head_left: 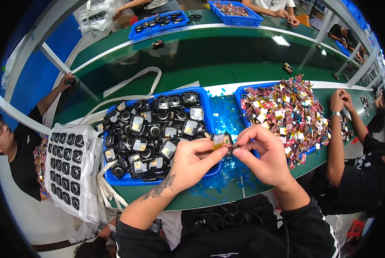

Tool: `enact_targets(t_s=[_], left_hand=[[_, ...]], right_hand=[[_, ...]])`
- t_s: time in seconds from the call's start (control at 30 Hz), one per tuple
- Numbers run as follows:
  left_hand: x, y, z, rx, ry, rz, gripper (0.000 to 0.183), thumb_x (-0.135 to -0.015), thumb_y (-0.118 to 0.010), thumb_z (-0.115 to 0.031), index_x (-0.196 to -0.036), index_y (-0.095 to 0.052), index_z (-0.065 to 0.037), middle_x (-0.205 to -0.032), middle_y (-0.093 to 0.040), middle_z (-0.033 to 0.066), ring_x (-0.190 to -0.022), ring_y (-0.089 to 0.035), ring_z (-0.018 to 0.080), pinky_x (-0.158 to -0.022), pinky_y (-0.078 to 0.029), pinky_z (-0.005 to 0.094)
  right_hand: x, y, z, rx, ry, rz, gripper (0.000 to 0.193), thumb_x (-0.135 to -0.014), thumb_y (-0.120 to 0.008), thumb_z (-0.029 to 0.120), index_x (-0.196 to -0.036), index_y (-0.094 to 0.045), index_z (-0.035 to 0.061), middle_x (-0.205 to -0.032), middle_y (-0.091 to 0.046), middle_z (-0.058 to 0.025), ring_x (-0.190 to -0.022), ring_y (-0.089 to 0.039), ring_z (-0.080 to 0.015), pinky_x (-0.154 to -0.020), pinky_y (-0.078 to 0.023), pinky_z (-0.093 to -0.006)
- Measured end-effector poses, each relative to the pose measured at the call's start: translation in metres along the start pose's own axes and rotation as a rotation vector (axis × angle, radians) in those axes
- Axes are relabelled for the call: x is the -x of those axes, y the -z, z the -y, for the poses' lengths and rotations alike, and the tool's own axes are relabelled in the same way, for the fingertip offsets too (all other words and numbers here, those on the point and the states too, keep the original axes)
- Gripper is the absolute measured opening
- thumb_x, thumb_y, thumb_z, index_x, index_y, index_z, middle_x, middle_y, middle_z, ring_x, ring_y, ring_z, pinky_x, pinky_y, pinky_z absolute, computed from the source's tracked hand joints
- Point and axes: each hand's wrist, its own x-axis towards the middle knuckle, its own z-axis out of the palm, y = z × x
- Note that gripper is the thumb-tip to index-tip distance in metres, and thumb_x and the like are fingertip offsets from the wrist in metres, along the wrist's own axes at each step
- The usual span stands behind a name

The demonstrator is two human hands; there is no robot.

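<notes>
Over the gap between two trays, my left hand (191, 162) pinches a black smartwatch case (220, 140) with a pale, yellowish inside between thumb and fingers. My right hand (264, 155) meets it from the other side, thumb and forefinger closed at the case's edge; what those fingertips grip is too small to make out. To the left, a blue tray (210, 115) is heaped with black watch cases (151, 129), some showing round backs, others pale insides. On the right, small red circuit boards (283, 114) with white and yellow parts are piled in another blue tray (240, 91).
Blue film scraps (220, 180) litter the green bench between the trays. A stack of watch cases in a white holder (65, 163) stands far left. White strapping (151, 74) crosses the bench behind. Beyond is a green conveyor belt (201, 53). Other people work left, right and opposite.
</notes>
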Motion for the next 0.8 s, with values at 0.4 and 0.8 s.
enact_targets(t_s=[0.4, 0.8], left_hand=[[0.002, -0.012, 0.007, 0.270, -0.059, -0.042, 0.041, -0.089, -0.059, 0.005, -0.130, -0.052, 0.005, -0.124, -0.060, 0.0159, -0.109, -0.060, 0.0161, -0.096, -0.049, 0.0278], [0.003, -0.014, 0.010, 0.226, -0.086, -0.066, 0.045, -0.091, -0.056, 0.006, -0.135, -0.049, 0.002, -0.128, -0.058, 0.0146, -0.109, -0.059, 0.0140, -0.094, -0.049, 0.0263]], right_hand=[[-0.002, -0.018, -0.016, 0.256, 0.078, -0.255, 0.028, -0.080, -0.070, -0.003, -0.102, -0.055, -0.0008, -0.082, -0.060, -0.0040, -0.071, -0.058, -0.0067, -0.059, -0.048, -0.0200], [0.001, -0.030, -0.031, 0.299, 0.271, -0.389, 0.026, -0.078, -0.071, -0.006, -0.096, -0.052, 0.0008, -0.082, -0.060, -0.0052, -0.061, -0.047, -0.0049, -0.055, -0.041, -0.0195]])
